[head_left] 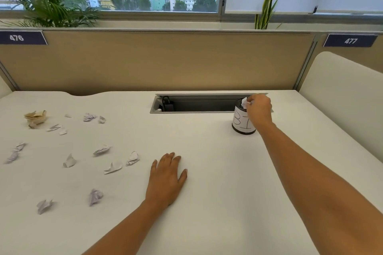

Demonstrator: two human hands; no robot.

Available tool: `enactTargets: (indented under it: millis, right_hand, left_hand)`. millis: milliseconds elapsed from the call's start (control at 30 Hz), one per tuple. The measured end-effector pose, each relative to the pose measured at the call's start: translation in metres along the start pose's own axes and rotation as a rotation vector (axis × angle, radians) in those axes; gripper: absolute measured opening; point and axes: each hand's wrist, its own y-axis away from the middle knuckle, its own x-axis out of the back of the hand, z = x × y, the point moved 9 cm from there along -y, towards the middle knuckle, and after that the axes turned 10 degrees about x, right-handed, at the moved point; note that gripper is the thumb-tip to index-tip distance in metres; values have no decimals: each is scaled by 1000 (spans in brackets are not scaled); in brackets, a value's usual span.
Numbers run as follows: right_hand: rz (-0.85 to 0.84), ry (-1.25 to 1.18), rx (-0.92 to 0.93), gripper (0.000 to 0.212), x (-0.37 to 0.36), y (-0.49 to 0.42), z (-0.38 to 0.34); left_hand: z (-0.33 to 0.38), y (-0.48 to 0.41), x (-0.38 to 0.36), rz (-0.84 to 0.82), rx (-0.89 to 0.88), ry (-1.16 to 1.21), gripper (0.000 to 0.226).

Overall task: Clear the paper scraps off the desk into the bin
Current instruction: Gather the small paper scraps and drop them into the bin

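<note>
1. Looking down from the head view, the right hand (259, 109) is at the top of the little bin (242, 125), which stands on the desk (207, 203) at the far right, by the cable slot (196, 106).
2. Its curled fingers pinch one white scrap (245, 102) right over the bin's mouth.
3. The left hand (167, 179) lies flat on the desk, fingers straight, holding nothing.
4. Many paper scraps (70, 161) lie on the left side of the desk, well apart from the bin, with a tan wad (36, 117) at the far left.
5. I think this is the drop step: the fingers must let go so the scrap falls in.
6. Next, a hand must reach left for a new scrap; most of the job looks undone.
</note>
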Motion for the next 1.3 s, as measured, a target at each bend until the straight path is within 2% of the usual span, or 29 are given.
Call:
enactTargets:
  millis: [200, 300, 467, 533, 600, 667, 800, 900, 967, 1100, 1300]
  right_hand:
    - [-156, 104, 27, 31, -19, -10, 3]
    - [-182, 144, 81, 34, -25, -9, 1]
    - [-253, 37, 89, 34, -35, -4, 1]
    - [-197, 5, 115, 33, -33, 3, -3]
    - [-64, -24, 226, 28, -25, 19, -14]
    - [-34, -12, 312, 25, -27, 39, -18]
    - [-179, -14, 334, 23, -54, 79, -7]
    - [-367, 35, 326, 29, -83, 117, 7]
    - [-409, 111, 337, 33, -92, 134, 13]
    - [-361, 181, 355, 35, -89, 145, 13]
    - [-346, 207, 375, 35, -87, 146, 7]
  left_hand:
    - [0, -1, -1, 8, 3, 7, 48]
    - [0, -1, -1, 6, 4, 10, 48]
    - [0, -1, 0, 8, 3, 13, 48]
    - [1, 0, 2, 10, 1, 16, 48]
    - [1, 0, 3, 14, 0, 13, 48]
    - [1, 0, 3, 14, 0, 0, 48]
    - [1, 1, 4, 20, 8, -3, 48]
    - [-2, 3, 7, 58, 23, -21, 47]
    - [-5, 3, 9, 68, 34, -8, 47]
    - [-15, 2, 10, 58, 92, -5, 51]
    - [-63, -7, 34, 115, 283, -92, 66]
